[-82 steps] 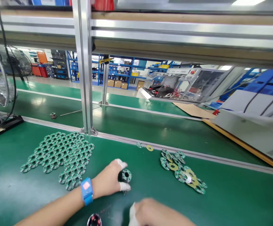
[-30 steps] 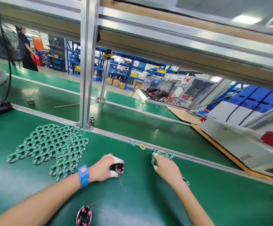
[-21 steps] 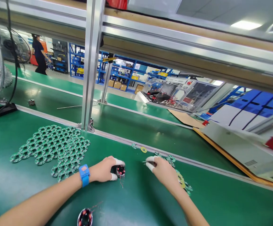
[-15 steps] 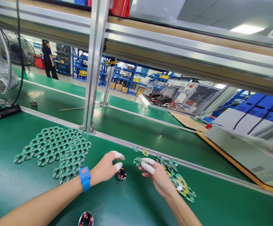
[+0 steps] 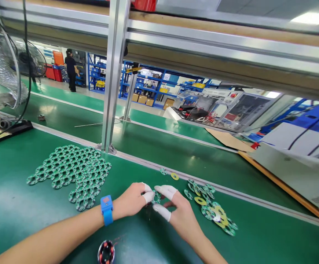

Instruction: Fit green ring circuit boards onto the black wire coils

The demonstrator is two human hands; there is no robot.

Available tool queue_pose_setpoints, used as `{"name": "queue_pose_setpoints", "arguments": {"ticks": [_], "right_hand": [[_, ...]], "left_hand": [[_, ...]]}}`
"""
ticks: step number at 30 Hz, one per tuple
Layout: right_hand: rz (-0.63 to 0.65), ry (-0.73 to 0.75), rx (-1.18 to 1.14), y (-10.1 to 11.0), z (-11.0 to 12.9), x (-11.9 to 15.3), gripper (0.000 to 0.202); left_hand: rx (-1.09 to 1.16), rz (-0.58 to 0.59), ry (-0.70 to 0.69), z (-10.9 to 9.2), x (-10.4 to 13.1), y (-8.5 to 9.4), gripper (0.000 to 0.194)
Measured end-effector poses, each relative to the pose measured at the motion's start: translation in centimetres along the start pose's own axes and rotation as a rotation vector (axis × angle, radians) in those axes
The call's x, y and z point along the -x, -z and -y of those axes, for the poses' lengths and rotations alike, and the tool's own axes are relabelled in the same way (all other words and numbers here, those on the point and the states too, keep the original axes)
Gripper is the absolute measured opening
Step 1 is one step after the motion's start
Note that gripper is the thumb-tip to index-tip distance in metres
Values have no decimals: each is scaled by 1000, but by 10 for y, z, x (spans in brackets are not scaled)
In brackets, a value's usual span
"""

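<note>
A ring-shaped green circuit board (image 5: 156,198) sits between my two hands, over a wound motor stator that is mostly hidden; only thin wires show below. My left hand (image 5: 132,200), with white finger cots and a blue wrist strap (image 5: 107,209), is closed at the left side, its fingertips around the stator. From the right, my right hand (image 5: 180,209), also in white finger cots, grips the circuit board between thumb and fingers. Another stator (image 5: 106,252) with red-brown windings stands near the front edge of view.
Many ring boards (image 5: 77,170) lie in rows at left. A loose pile of green boards and yellow rings (image 5: 200,201) lies at right. A metal post (image 5: 112,80) rises behind the bench rail. A grey panel (image 5: 294,165) stands at right; a person (image 5: 71,69) stands far back.
My right hand has moved left with the ring board to the stator. My left fingers have closed there. The view has shifted slightly, and the far person has turned.
</note>
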State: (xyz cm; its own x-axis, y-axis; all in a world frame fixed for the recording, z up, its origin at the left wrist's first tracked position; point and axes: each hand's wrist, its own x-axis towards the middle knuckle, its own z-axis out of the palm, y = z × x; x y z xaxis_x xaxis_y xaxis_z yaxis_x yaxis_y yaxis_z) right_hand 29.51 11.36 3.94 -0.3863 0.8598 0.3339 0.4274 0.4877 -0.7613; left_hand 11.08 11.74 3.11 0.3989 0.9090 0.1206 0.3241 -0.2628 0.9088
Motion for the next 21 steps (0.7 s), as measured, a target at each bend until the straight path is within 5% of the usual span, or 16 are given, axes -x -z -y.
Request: {"name": "queue_pose_setpoints", "arguments": {"ticks": [4,7,10,21], "right_hand": [[-49,104,246,7,-8,0,29],[-93,20,322,12,-20,-7,29],[-88,-95,245,13,-29,-13,29],[73,-267,-167,-4,-29,-16,34]], "left_hand": [[-78,-53,-30,2,1,-1,27],[-312,-180,-14,10,3,-2,36],[-529,-111,35,20,4,-6,60],[-656,-63,12,30,2,-11,50]]}}
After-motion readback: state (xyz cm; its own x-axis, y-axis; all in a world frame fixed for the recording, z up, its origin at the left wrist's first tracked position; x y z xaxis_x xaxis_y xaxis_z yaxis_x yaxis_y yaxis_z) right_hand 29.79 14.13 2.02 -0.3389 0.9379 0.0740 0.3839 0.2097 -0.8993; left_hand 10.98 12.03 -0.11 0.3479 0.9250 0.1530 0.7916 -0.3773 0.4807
